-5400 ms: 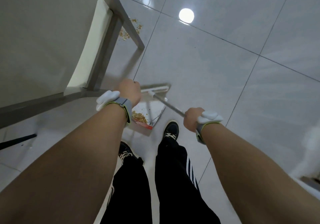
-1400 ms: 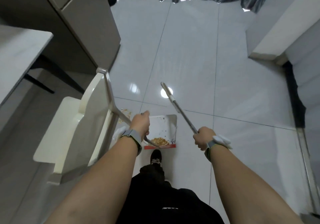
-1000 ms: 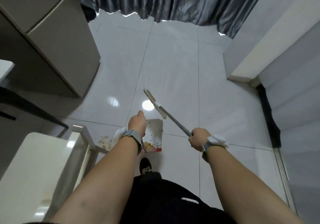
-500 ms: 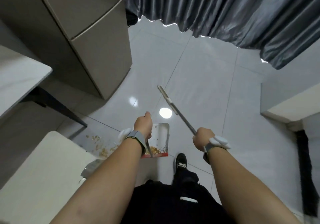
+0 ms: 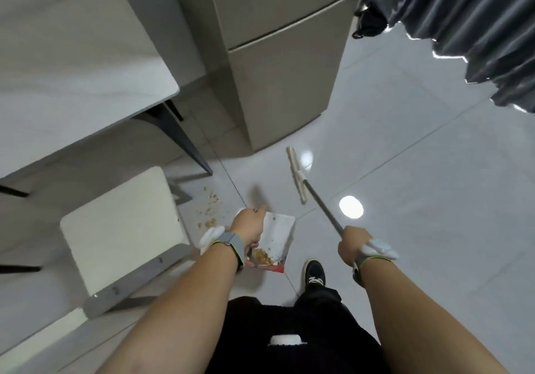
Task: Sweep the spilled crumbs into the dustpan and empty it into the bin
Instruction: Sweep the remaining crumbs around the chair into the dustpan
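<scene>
Chair (image 5: 121,228) now left of dustpan (image 5: 278,234)

A dustpan (image 5: 278,236) is held off the floor (image 5: 419,170) in the left hand (image 5: 251,228), in front of the body. A heap of crumbs (image 5: 262,256) lies in its near end. Right of it, a broom (image 5: 312,192) is held by its handle in the right hand (image 5: 351,247), with the head raised ahead of both hands. More crumbs (image 5: 210,210) are scattered on the floor just left of the dustpan, between it and a chair (image 5: 121,228). A table (image 5: 72,63) stands beyond the chair, at the far left. A cabinet (image 5: 278,63) stands ahead, right of the table. A curtain (image 5: 463,11) hangs at the far right. A shoe (image 5: 314,272) is planted below the dustpan.
</scene>
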`<act>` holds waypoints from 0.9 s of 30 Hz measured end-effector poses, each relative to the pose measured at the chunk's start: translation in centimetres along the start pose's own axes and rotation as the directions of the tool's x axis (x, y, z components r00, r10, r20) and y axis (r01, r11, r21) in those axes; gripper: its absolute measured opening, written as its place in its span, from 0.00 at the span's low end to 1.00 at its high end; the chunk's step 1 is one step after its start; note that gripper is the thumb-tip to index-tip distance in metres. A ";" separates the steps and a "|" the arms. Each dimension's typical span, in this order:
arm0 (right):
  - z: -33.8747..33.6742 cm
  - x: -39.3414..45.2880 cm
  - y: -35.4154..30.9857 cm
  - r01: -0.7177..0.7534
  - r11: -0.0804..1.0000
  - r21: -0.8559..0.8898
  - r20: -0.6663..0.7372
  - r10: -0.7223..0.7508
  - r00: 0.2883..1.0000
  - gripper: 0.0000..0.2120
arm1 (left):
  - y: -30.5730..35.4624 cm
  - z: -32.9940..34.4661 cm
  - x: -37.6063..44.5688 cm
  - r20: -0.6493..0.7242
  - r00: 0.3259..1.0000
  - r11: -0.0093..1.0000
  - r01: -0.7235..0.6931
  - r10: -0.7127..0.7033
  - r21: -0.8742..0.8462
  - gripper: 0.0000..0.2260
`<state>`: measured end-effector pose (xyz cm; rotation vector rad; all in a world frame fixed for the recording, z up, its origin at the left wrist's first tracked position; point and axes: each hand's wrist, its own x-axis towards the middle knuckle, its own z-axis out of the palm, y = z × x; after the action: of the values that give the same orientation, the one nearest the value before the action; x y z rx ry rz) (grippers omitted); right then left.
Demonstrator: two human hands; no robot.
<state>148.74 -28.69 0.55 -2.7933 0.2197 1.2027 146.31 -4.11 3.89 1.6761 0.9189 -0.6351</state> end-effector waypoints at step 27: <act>0.6 8.4 -18.1 0.489 0.676 -0.551 0.244 -0.430 0.869 0.12 | -7.3 -4.5 1.9 -0.231 0.912 0.864 0.204 -0.339 -0.461 0.24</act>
<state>157.03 -11.56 -5.44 -2.9462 -1.0055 1.4356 141.14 1.61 -0.34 1.2686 1.4301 -0.3228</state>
